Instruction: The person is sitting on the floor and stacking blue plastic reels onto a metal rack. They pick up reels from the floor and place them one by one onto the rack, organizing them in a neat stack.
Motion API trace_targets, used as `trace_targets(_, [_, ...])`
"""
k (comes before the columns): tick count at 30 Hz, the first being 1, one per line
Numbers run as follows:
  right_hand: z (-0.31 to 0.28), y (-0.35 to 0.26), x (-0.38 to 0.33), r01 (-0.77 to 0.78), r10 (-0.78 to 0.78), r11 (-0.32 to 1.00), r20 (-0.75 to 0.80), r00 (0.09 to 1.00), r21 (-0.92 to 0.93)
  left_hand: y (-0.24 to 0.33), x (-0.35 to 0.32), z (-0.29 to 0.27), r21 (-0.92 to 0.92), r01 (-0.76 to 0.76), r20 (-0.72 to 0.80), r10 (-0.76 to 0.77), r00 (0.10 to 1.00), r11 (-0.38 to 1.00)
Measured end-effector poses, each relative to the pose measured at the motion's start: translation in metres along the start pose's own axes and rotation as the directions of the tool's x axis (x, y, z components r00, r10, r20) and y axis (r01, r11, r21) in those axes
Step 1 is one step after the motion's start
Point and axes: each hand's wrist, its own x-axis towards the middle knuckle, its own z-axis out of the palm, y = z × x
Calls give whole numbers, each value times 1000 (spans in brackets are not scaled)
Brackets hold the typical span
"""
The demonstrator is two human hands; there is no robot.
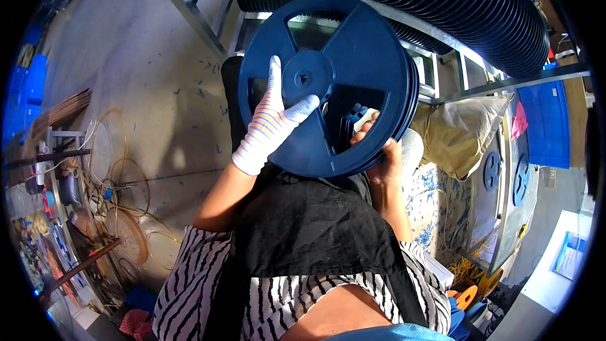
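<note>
lap: a black apron (315, 227) over a zebra-striped top, just below both grips.
left hand (268, 127): in a striped knit glove, laid flat and released against the face of the dark blue reel stack (334, 82), thumb out toward the hub; it steadies rather than clasps.
right hand (382, 155): bare, its grip clenched on the lower right rim of the stack, fingertips hooked through a cut-out window.
reel stack: several plastic reels pressed face to face, held upright on edge above the lap, between the two grips; the hub sits just above the gloved thumb.
right of the grip: a beige sack (464, 129) slumped by a metal frame, with more blue reels (505, 173) standing beyond it.
left of the grip: well apart, coils of wire (123, 199) and clutter on the concrete floor (145, 63).
above the grip: a long row of stored reels (442, 6) racked on rails.
risk: only one hand truly grips; the back reels could fan out or slide off the stack if the flat palm eases its pressure.
risk: fingers in the window could be pinched if the reels shift against each other.
</note>
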Motion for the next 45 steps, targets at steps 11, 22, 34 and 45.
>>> trace_targets(11, [47,-1,5,-53,81,983,158,984,-176,15,-4,-40,-811,78,90,-8,996,580])
trace_targets(22, [7,-1,20,24,-30,956,-16,999,-293,-1,12,-106,-972,162,46,536,843,-170])
trace_targets(34, [-8,4,15,-22,-39,972,-251,967,-234,4,52,-148,-991,56,-18,541,841,-119])
trace_targets(45, [-64,18,30,138,-168,985,-371,913,-105,6,59,-159,-988,-112,-63,384,921,104])
